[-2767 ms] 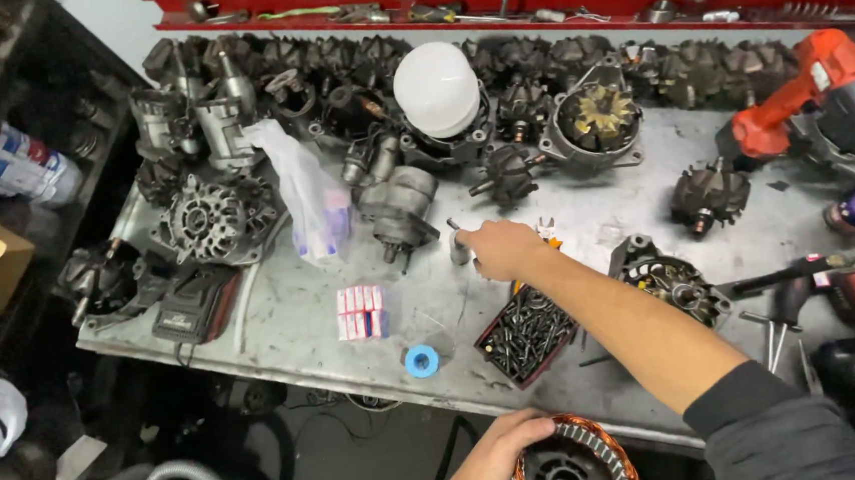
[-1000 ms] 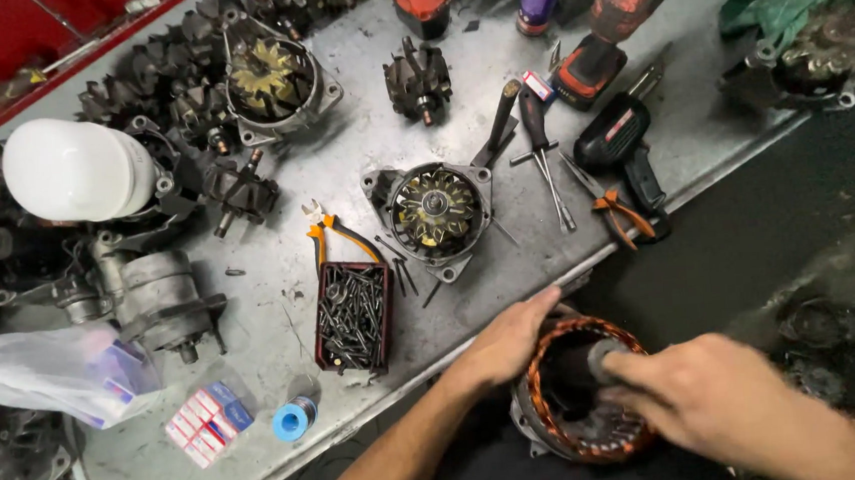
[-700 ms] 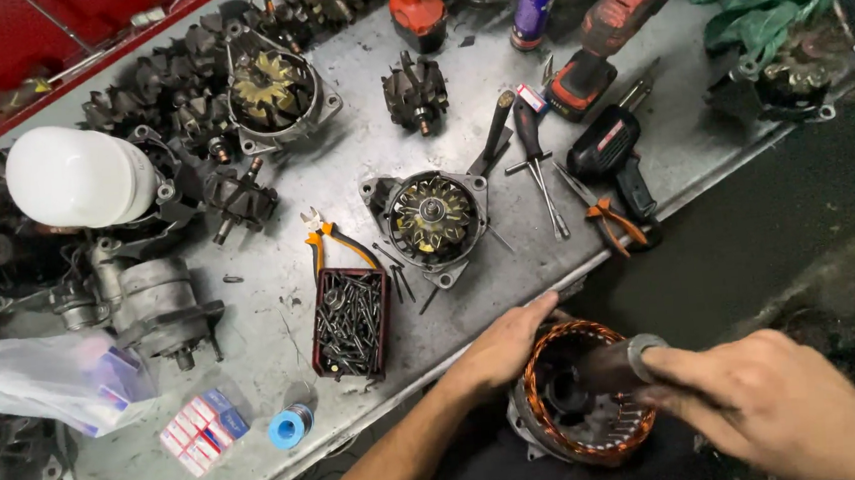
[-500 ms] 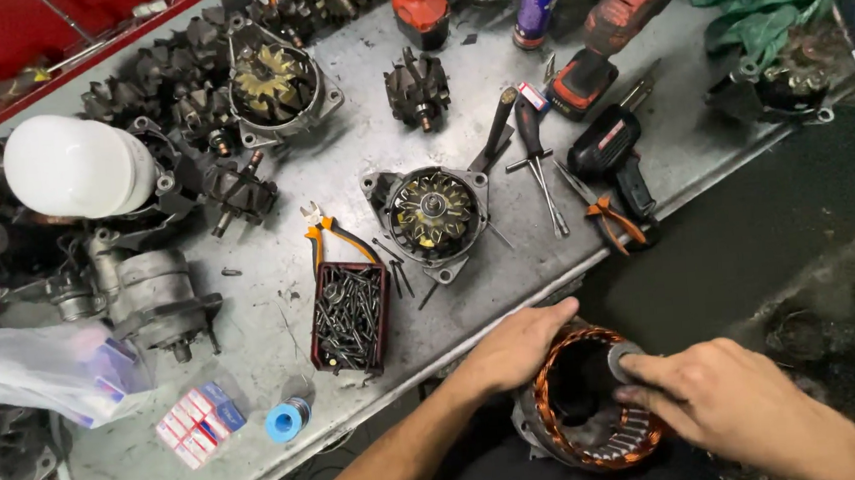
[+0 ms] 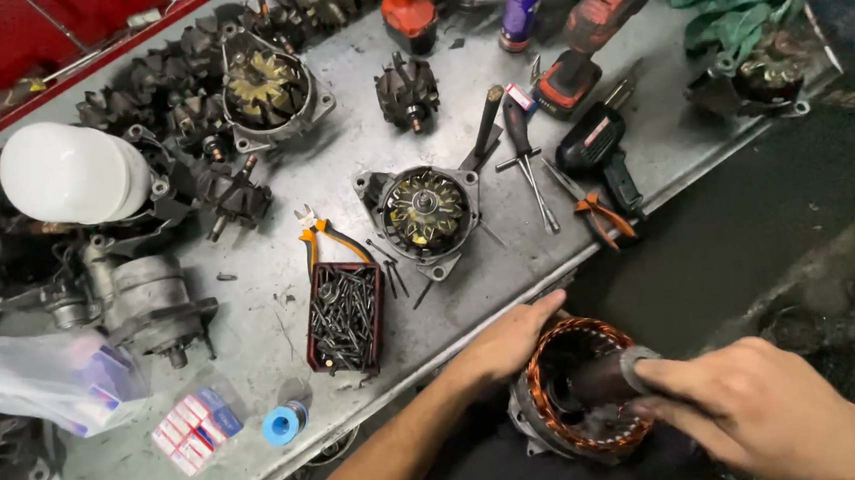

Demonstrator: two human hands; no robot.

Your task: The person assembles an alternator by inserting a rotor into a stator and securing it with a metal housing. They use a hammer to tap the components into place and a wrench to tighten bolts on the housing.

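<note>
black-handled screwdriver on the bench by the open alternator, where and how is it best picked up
Take the black-handled screwdriver by its thick handle, the end farther from the bench edge, with fingers closing across it from above. It lies flat on the metal bench, so only the top and sides are free. The thin shaft points toward the near edge and offers little to hold. The orange-handled pliers lie close on its right.

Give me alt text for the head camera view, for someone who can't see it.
A person's left hand steadies a copper-wound stator ring below the edge of a metal workbench, while the right hand pushes a dark cylindrical tool into its centre. On the bench lie alternator parts, a tray of screws, orange-handled pliers and a screwdriver.
</note>
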